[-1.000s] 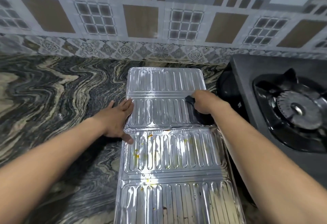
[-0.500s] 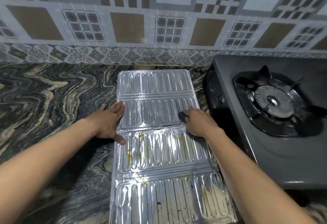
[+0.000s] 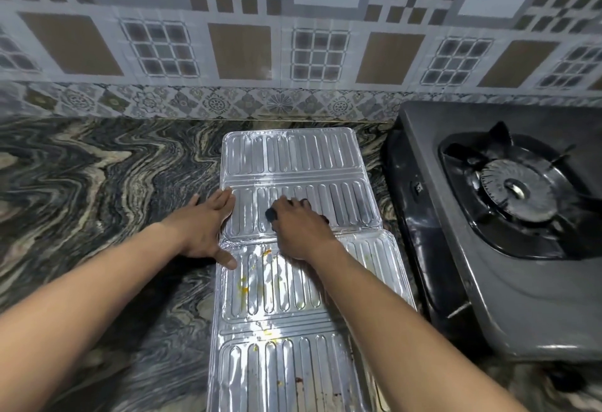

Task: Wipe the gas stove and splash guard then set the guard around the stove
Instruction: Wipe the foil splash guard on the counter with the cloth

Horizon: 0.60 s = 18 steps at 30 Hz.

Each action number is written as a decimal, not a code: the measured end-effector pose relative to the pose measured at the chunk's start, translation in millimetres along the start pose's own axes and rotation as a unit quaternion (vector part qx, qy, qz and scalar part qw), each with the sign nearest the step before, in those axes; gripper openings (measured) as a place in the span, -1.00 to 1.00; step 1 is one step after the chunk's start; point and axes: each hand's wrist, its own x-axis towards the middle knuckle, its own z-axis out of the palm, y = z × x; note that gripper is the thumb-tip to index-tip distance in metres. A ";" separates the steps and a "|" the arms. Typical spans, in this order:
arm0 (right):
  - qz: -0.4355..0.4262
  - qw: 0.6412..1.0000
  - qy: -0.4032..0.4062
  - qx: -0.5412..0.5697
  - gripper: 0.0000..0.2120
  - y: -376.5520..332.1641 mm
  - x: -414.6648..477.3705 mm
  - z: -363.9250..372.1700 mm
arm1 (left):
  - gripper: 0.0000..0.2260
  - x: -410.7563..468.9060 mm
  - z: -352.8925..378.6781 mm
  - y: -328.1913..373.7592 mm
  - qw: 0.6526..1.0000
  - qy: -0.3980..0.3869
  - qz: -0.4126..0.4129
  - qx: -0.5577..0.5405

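The splash guard (image 3: 286, 157) is shiny silver in ribbed rows, with yellow specks and brown stains nearer than the right fingers (image 3: 286, 204). Under those fingers the cloth (image 3: 270, 214) is black. Left of the left fingers (image 3: 224, 200) the counter (image 3: 97, 183) swirls black, grey and cream. Right of the fingers the gas stove (image 3: 521, 297) is dark grey. Beyond them, the wall tiles (image 3: 241, 50) show white, brown and checkered squares.

1. The tabletop (image 3: 97, 177) was dark stone with wavy pale veins.
2. A ribbed, shiny splash guard (image 3: 293, 157) lay flat on it, unfolded.
3. A black gas stove (image 3: 488, 297) stood just beside it, on the right.
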 end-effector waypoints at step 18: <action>-0.085 0.995 0.045 -0.038 -0.46 35.3 -68.8 41.6 | 0.35 -3.8 0.1 -0.5 1.000 0.009 0.001 -0.004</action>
